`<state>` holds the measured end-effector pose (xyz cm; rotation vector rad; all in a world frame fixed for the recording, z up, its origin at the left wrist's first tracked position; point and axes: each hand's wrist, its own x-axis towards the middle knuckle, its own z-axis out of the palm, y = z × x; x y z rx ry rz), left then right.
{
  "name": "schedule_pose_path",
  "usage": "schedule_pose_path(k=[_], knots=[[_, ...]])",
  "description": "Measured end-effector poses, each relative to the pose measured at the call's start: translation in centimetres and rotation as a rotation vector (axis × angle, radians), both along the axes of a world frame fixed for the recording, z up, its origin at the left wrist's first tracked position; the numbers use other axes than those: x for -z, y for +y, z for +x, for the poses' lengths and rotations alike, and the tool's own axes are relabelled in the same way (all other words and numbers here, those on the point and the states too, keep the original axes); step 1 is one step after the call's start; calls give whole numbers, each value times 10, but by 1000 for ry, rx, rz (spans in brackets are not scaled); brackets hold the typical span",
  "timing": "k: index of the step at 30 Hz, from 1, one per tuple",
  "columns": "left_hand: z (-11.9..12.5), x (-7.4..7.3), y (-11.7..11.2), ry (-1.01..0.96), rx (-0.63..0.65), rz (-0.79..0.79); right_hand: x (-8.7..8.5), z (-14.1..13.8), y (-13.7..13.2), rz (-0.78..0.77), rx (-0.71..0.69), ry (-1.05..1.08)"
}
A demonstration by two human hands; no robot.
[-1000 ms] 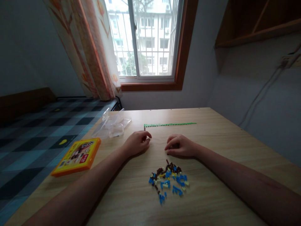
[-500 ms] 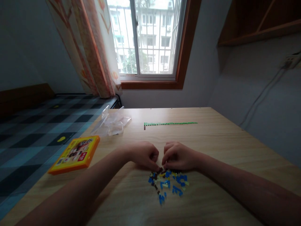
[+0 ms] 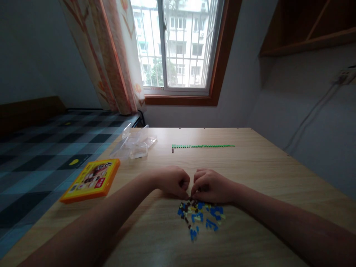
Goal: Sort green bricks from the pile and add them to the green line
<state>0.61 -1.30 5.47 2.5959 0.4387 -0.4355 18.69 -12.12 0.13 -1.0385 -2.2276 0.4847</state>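
Observation:
A loose pile of small blue, brown and pale yellow toy bricks (image 3: 197, 217) lies on the wooden table (image 3: 155, 230). At its far edge my left hand (image 3: 172, 181) is closed, thumb and finger pressed together beside some brown pieces. My right hand (image 3: 213, 186) faces it with curled fingers, its fingertips almost meeting those of the left. Whatever the fingertips grip is too small and hidden to make out. Beyond the hands, a long row of small green bricks (image 3: 204, 146) runs across the table, with a single dark brown brick (image 3: 172, 150) just below its left end.
On the left of the table lies a flat yellow-orange box (image 3: 90, 181) with a printed lid. Clear plastic trays (image 3: 136, 144) stand behind it. A bed with a checked cover (image 3: 36, 148) adjoins the table's left side, and a window (image 3: 183, 48) is ahead.
The whole view has shifted slightly. Both hands stay at the pile's far edge with their fingertips close together, and the row of green bricks looks the same.

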Motion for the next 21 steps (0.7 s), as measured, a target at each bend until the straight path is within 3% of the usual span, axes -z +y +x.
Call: schedule_pose_path(k=[8, 11, 15, 21], knots=[[-4, 7, 13, -33, -24, -136, 8, 7, 12, 5, 364, 19], [-6, 15, 24, -106, -84, -320, 11, 9, 15, 42, 361, -48], [-6, 27, 30, -220, -283, -563, 12, 7, 14, 91, 337, -17], [-3, 32, 23, -281, -356, -569, 12, 4, 15, 116, 393, 47]])
